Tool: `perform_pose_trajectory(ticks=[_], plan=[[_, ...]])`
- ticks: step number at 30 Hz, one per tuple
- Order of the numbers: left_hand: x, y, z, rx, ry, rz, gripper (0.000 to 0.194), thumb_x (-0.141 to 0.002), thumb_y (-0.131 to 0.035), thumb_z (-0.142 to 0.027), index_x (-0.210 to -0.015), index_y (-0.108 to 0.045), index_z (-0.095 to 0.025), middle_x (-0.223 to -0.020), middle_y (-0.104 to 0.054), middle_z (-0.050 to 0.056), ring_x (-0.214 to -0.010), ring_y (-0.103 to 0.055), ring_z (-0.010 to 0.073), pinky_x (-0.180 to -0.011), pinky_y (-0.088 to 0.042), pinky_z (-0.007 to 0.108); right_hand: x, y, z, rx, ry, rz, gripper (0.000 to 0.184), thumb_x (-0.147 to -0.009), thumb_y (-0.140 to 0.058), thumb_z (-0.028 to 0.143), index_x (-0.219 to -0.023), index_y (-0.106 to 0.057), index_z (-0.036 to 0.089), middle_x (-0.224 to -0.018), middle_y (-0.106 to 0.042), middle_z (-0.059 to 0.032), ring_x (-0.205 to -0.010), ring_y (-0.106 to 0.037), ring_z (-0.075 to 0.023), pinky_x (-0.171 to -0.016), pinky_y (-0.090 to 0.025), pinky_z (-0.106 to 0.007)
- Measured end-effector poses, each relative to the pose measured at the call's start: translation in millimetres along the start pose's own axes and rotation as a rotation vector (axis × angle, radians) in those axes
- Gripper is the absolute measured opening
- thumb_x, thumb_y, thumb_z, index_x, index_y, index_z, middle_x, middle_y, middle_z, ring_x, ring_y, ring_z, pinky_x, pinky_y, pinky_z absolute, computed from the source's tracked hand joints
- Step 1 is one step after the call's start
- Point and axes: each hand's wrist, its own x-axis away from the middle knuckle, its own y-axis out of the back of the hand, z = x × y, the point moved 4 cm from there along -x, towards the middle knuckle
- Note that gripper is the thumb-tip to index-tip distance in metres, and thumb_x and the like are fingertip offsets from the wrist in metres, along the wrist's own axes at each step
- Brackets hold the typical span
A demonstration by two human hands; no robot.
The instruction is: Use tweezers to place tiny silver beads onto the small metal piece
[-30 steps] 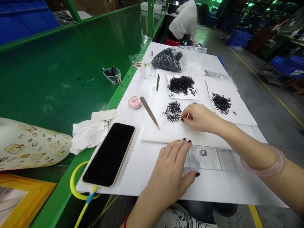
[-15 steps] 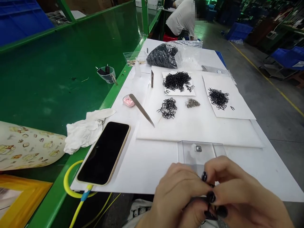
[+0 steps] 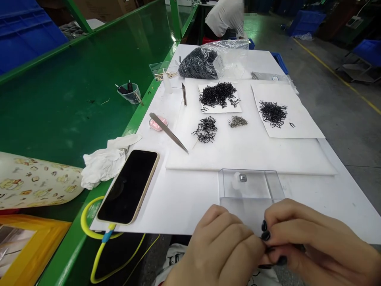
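No legible text, small label (image 3: 218, 61) on plastic bag (image 3: 230, 55) unreadable

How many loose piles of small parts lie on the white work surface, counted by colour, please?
Black piles: 3
Grey piles: 1
Total: 4

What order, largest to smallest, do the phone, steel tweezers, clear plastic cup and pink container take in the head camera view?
1. Phone
2. Steel tweezers
3. Clear plastic cup and pink container: these two look alike in size, so they share this place unranked.
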Motion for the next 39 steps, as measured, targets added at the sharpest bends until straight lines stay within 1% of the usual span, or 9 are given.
perform_pose_trajectory(ticks=[4,6,8,11,13,16,19,23,39], plan=[[-5.3,-3.6,7.3,-0.017,-0.118,-0.066,0.012,-0.097,-0.046,-0.01,-0.091,-0.057,-0.011,-0.077,-0.062,0.005,-0.074,-0.052,0.0158,-0.067,-0.042,0.034,-9.7,5.8,2.9,0.089,0.004,-0.061,0.019,-0.089,-0.059,0.006,-0.097,-0.061,0.023,-0.087,-0.061,-0.0015,-0.071,-0.063,-0.0115,-0.059,-0.055,-0.018],[-10.9,-6.1,15.7,-0.017,-0.144,-0.107,0.007,-0.093,-0.051,-0.009,-0.094,-0.058,-0.011,-0.082,-0.063,0.005,-0.079,-0.053,0.0171,-0.07,-0.043,0.034,-14.8,8.1,4.1,0.163,0.011,-0.089,0.017,-0.09,-0.058,0.007,-0.096,-0.062,0.023,-0.089,-0.063,-0.001,-0.075,-0.064,-0.0113,-0.06,-0.054,-0.017],[-17.4,-7.9,27.1,-0.014,-0.098,-0.175,0.007,-0.092,-0.057,-0.012,-0.098,-0.059,-0.012,-0.092,-0.063,0.006,-0.088,-0.053,0.0182,-0.078,-0.045,0.034,-20.4,11.7,3.6,0.236,0.017,-0.149,0.017,-0.091,-0.057,0.007,-0.093,-0.063,0.023,-0.089,-0.064,0.0002,-0.077,-0.063,-0.0105,-0.062,-0.053,-0.016],[-25.1,-12.2,44.9,-0.018,0.052,-0.276,0.024,-0.089,-0.066,-0.022,-0.109,-0.058,-0.01,-0.102,-0.057,0.01,-0.097,-0.05,0.02,-0.086,-0.045,0.034,-31.0,16.9,-0.5,0.392,0.039,-0.296,0.018,-0.091,-0.058,0.003,-0.091,-0.064,0.02,-0.087,-0.065,0.0021,-0.078,-0.06,-0.0081,-0.067,-0.049,-0.016],[-28.2,-17.3,54.4,-0.015,0.162,-0.289,0.033,-0.086,-0.068,-0.023,-0.114,-0.058,-0.009,-0.104,-0.054,0.011,-0.1,-0.049,0.0213,-0.086,-0.045,0.035,-39.1,15.5,-5.1,0.482,0.074,-0.347,0.017,-0.09,-0.057,0.001,-0.091,-0.063,0.017,-0.085,-0.064,0.0017,-0.077,-0.058,-0.008,-0.067,-0.047,-0.018],[-30.7,-24.2,61.6,0.001,0.266,-0.264,0.03,-0.083,-0.066,-0.017,-0.113,-0.062,-0.012,-0.106,-0.052,0.01,-0.103,-0.048,0.0222,-0.087,-0.045,0.035,-47.7,8.4,-13.9,0.561,0.116,-0.353,0.018,-0.089,-0.056,-0.002,-0.09,-0.062,0.015,-0.08,-0.062,0.0005,-0.075,-0.058,-0.0094,-0.066,-0.047,-0.021],[-32.0,-25.9,63.4,0.017,0.303,-0.254,0.023,-0.085,-0.063,-0.016,-0.108,-0.067,-0.016,-0.108,-0.052,0.009,-0.105,-0.048,0.022,-0.09,-0.045,0.036,-48.9,3.1,-21.4,0.6,0.114,-0.366,0.019,-0.088,-0.055,-0.004,-0.088,-0.061,0.015,-0.077,-0.06,0.0007,-0.071,-0.057,-0.0092,-0.063,-0.045,-0.022],[-32.0,-24.3,64.0,0.045,0.313,-0.257,0.016,-0.086,-0.064,-0.019,-0.101,-0.069,-0.018,-0.109,-0.052,0.008,-0.104,-0.05,0.0206,-0.089,-0.045,0.034,-45.8,1.3,-24.3,0.664,0.157,-0.39,0.023,-0.087,-0.053,-0.006,-0.088,-0.059,0.016,-0.076,-0.06,0.0014,-0.072,-0.057,-0.0102,-0.062,-0.044,-0.024],[-31.1,-26.4,65.5,0.065,0.3,-0.296,0.016,-0.085,-0.066,-0.019,-0.099,-0.072,-0.017,-0.107,-0.056,0.009,-0.106,-0.051,0.0216,-0.093,-0.044,0.035,-44.9,-1.8,-25.6,0.731,0.229,-0.349,0.029,-0.086,-0.049,-0.008,-0.09,-0.056,0.02,-0.075,-0.059,0.0017,-0.07,-0.057,-0.0128,-0.058,-0.04,-0.029]])
